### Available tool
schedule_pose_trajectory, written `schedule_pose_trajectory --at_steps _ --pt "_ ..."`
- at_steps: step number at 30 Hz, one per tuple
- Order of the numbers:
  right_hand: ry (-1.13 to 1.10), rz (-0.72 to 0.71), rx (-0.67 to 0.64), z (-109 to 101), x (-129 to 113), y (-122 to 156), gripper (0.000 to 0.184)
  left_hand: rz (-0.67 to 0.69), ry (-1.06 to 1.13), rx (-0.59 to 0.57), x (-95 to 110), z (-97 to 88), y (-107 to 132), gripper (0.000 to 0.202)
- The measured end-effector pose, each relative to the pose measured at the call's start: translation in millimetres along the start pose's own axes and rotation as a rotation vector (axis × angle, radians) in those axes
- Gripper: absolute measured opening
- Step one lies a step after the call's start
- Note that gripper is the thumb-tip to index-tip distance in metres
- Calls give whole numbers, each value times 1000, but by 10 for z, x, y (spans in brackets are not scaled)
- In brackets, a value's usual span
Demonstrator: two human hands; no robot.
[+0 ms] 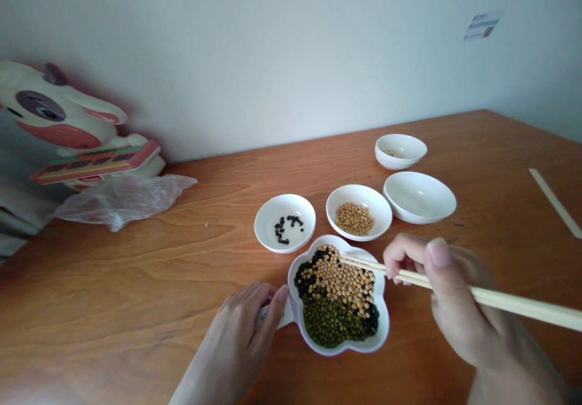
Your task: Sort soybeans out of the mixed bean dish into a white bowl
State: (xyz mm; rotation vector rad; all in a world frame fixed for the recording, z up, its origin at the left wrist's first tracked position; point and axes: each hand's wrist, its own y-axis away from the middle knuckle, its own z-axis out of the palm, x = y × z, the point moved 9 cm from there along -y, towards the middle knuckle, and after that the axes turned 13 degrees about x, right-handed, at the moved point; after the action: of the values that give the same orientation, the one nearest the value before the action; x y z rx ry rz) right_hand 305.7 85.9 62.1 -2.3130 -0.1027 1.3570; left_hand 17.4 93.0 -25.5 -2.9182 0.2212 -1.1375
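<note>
My left hand (pixel 248 326) is closed on the short handle of a flower-shaped scoop (pixel 385 326), white with a lilac rim. Inside it lie green mung beans (pixel 334 325), pale soybeans (pixel 348 277) and black beans (pixel 305 271). A pair of light wooden chopsticks (pixel 513 300) is pinched in my right hand (pixel 454 296); their tips touch the soybeans near the scoop's far edge. Whether a bean sits between the tips is too small to tell. Just beyond the scoop stand a white bowl (pixel 264 226) with several black beans and another white bowl (pixel 384 214) with soybeans.
Farther back on the wooden table (pixel 136 290) are a bare white bowl (pixel 421 196) and another bowl (pixel 386 159) with a few pale bits. A pale strip (pixel 555 202) lies at right. A cow-shaped toy keyboard (pixel 95 144) and a clear plastic bag (pixel 131 202) are at left.
</note>
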Motion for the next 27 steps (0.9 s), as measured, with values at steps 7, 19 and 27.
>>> schedule_pose_trajectory --at_steps 7,19,27 --pt "-85 7 -107 14 166 104 70 28 12 31 22 -24 11 54" --pt "-29 -26 -139 110 81 45 64 23 17 37 17 -28 31 54" --pt "-40 -43 -136 158 52 29 63 37 35 48 68 -44 26 54"
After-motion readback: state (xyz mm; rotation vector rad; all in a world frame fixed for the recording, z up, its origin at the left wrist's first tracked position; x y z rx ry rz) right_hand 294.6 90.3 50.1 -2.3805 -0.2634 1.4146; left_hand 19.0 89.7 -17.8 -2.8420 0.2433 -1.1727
